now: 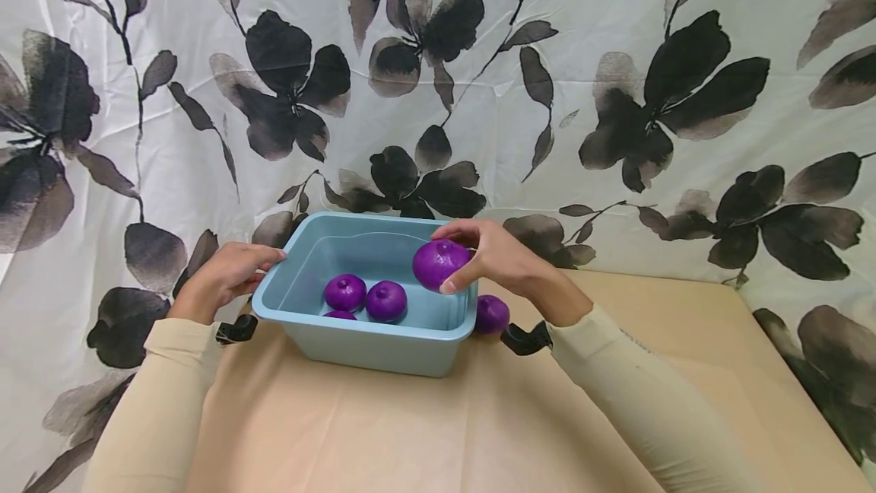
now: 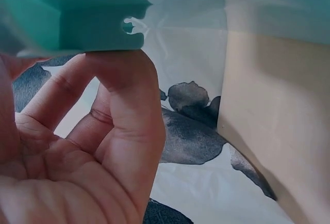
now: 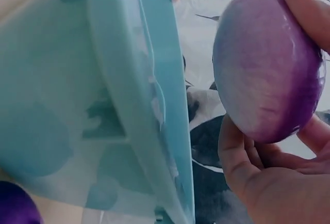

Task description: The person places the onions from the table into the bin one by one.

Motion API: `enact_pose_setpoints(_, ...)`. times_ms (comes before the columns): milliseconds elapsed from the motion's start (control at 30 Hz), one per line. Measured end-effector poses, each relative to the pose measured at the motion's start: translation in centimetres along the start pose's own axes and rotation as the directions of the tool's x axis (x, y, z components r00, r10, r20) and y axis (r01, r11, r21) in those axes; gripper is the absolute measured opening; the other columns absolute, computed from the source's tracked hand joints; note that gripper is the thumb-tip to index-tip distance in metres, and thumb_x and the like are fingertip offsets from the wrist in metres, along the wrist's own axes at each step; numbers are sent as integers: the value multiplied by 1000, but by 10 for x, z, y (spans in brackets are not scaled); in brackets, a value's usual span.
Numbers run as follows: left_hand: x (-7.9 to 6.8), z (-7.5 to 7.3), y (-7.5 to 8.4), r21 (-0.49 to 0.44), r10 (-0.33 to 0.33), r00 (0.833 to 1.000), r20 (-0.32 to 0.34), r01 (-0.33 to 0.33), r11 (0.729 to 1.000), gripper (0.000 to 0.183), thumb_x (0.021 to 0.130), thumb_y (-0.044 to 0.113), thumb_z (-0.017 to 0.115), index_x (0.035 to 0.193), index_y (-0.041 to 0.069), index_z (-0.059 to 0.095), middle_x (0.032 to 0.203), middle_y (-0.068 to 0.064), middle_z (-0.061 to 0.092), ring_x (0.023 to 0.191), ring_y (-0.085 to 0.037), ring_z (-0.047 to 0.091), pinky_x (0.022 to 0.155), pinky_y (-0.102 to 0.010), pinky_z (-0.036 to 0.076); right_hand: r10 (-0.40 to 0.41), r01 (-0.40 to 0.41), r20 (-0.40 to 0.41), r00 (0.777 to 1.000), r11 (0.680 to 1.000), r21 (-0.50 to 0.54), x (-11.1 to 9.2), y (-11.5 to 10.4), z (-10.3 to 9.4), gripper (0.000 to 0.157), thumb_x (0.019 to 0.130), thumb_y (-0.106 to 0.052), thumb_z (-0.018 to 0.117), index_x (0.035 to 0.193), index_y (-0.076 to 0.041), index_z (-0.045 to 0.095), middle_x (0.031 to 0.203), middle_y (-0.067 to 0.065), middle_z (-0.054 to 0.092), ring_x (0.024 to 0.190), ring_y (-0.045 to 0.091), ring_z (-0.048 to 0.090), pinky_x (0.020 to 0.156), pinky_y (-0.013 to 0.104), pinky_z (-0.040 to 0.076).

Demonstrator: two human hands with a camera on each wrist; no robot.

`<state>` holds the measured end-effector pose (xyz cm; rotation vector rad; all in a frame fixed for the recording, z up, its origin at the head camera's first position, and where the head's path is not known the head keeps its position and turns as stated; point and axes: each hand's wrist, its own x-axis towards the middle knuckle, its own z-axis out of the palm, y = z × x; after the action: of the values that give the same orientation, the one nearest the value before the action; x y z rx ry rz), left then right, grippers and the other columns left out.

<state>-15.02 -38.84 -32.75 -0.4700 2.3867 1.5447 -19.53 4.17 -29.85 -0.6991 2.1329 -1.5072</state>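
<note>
A light blue plastic bin (image 1: 383,352) stands on the table, with several glossy purple onions in it, among them one onion (image 1: 345,293) at the left and another onion (image 1: 386,302) beside it. My left hand (image 1: 229,278) pinches the bin's left rim; in the left wrist view its fingers (image 2: 131,95) bend up under the edge. Over the bin's right side my right hand (image 1: 498,261) holds a purple onion (image 1: 438,265) between thumb and fingers, above rim height. The right wrist view shows that onion (image 3: 268,66) gripped at its ends, beside the bin wall (image 3: 56,100).
One more purple onion (image 1: 493,314) sits on the table just outside the bin's right wall. A tan cover (image 1: 582,417) spreads over the tabletop. Behind it hangs a white cloth (image 1: 520,128) with dark flowers. Both wrists wear black straps.
</note>
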Motion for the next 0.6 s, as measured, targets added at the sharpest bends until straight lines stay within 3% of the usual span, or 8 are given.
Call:
enact_pose_setpoints(267,-4,-2,3,17,-2,1000,-16,2,1000,48,100,30,66,132,-5,60,93,7,63,79,-3,68,73,-21,60,-64,69,113,992,997,-36,33,-11,17,74,63,-11,95,132,-13,68,127,10,69,114,28,64,91,37,60)
enact_pose_setpoints(600,1,-1,-2,-1,-2,1000,-4,2,1000,45,100,29,66,130,-4,61,91,7,63,78,-3,67,73,-22,60,-78,119,308,948,986,-118,68,-18,37,74,63,-8,98,130,-10,68,124,8,71,114,24,66,95,34,59)
